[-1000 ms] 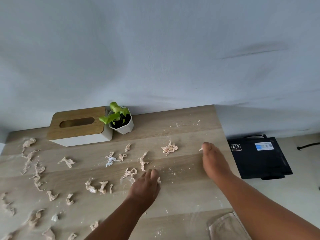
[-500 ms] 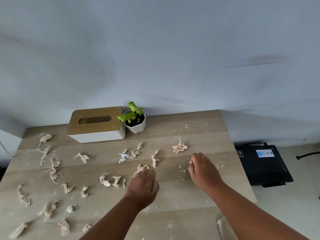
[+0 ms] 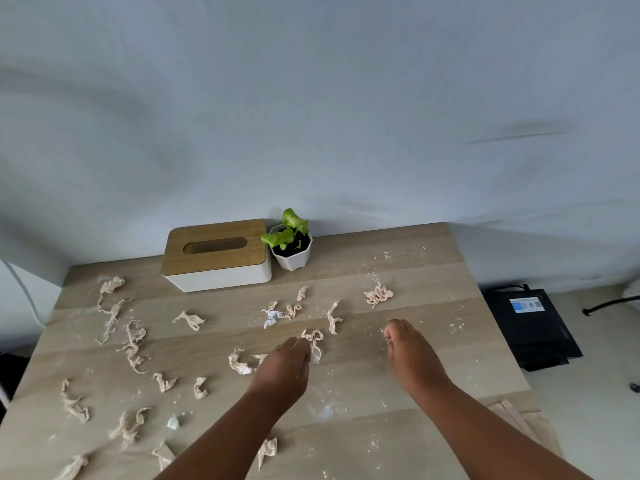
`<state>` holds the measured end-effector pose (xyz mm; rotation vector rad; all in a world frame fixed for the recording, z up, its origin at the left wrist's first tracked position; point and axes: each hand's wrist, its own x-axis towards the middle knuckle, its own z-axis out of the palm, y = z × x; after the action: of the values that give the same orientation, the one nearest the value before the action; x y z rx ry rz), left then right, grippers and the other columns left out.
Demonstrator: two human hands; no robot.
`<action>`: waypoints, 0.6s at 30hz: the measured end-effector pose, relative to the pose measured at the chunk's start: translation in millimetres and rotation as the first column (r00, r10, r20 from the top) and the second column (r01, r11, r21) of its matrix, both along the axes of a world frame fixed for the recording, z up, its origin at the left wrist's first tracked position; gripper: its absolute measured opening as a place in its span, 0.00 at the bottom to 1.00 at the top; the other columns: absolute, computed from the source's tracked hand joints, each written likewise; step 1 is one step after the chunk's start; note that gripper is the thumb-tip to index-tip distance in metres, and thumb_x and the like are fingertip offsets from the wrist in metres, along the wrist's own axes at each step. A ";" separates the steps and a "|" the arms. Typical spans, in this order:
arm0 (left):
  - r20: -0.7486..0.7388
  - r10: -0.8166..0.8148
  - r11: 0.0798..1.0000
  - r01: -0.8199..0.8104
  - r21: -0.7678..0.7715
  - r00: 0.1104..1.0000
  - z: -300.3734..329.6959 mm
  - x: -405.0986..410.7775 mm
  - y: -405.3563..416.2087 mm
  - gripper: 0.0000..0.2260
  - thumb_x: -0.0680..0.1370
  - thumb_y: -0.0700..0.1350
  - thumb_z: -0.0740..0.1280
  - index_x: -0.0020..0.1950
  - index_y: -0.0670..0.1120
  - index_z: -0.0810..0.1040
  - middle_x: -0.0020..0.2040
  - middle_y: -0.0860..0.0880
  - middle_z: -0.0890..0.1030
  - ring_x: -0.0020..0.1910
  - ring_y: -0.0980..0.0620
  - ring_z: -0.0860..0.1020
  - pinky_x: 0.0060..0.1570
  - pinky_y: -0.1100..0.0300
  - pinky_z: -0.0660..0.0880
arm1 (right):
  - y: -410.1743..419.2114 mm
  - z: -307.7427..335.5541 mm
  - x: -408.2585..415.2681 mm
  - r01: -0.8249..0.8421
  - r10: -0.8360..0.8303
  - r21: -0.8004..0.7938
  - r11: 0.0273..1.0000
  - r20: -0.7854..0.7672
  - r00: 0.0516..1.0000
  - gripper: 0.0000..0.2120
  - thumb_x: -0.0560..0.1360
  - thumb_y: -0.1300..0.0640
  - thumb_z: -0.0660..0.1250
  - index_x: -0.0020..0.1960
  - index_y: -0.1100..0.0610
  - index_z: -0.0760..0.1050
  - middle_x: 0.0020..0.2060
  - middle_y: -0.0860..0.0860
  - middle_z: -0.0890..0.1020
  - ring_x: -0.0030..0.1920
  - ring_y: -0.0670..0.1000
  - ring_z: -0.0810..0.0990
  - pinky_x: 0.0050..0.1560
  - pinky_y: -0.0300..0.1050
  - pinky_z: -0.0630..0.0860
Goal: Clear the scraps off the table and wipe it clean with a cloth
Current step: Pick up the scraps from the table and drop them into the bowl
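Several twisted beige paper scraps (image 3: 131, 344) and fine crumbs lie scattered over the wooden table (image 3: 433, 271). My left hand (image 3: 284, 368) hovers mid-table with its fingers curled round a scrap (image 3: 314, 339) that pokes out at the fingertips. My right hand (image 3: 412, 355) is to its right, fingers bent down with the tips on the table among crumbs; nothing shows in it. A clump of scraps (image 3: 378, 294) lies beyond the right hand. No cloth is in view.
A white tissue box with a wooden lid (image 3: 216, 254) and a small potted plant (image 3: 292, 251) stand at the back by the wall. A black device (image 3: 530, 323) lies on the floor to the right. A beige paper bag (image 3: 519, 417) sits at the table's near right corner.
My right hand has drawn back from the right edge toward the middle. My left hand has shifted a little to the left. The view has panned, so more of the table's left side shows.
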<state>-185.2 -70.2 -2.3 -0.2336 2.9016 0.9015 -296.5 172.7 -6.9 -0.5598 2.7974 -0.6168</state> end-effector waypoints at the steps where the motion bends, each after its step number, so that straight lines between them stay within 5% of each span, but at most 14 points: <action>1: 0.001 0.001 1.000 -0.001 0.000 1.000 0.6 0.5 -3.3 0.03 0.77 0.39 0.61 0.47 0.45 0.74 0.43 0.48 0.75 0.40 0.45 0.74 0.39 0.50 0.72 | -1.8 1.0 2.7 0.011 -0.011 0.000 1.000 0.002 1.000 0.09 0.76 0.68 0.63 0.53 0.59 0.75 0.49 0.55 0.78 0.46 0.57 0.77 0.42 0.45 0.67; 10: -0.077 -0.114 0.993 0.111 -0.048 0.991 3.2 -1.6 -21.6 0.02 0.74 0.44 0.64 0.42 0.46 0.73 0.39 0.52 0.75 0.39 0.51 0.72 0.33 0.63 0.59 | -13.3 8.7 24.3 0.074 -0.076 -0.050 0.996 -0.047 0.996 0.04 0.75 0.65 0.64 0.48 0.58 0.73 0.45 0.53 0.77 0.46 0.56 0.75 0.44 0.51 0.75; 18: -0.075 -0.276 0.953 0.262 -0.150 0.958 -1.5 -10.3 -35.4 0.20 0.75 0.55 0.68 0.63 0.47 0.77 0.54 0.49 0.80 0.52 0.48 0.79 0.48 0.54 0.79 | -18.1 9.2 28.5 0.122 -0.122 -0.002 0.992 -0.072 0.990 0.09 0.79 0.52 0.65 0.53 0.58 0.75 0.48 0.53 0.78 0.49 0.57 0.77 0.47 0.51 0.76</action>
<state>-195.5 -105.6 -3.8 0.1989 2.9856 0.6839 -268.0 154.5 2.3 -0.4204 2.9175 -0.6291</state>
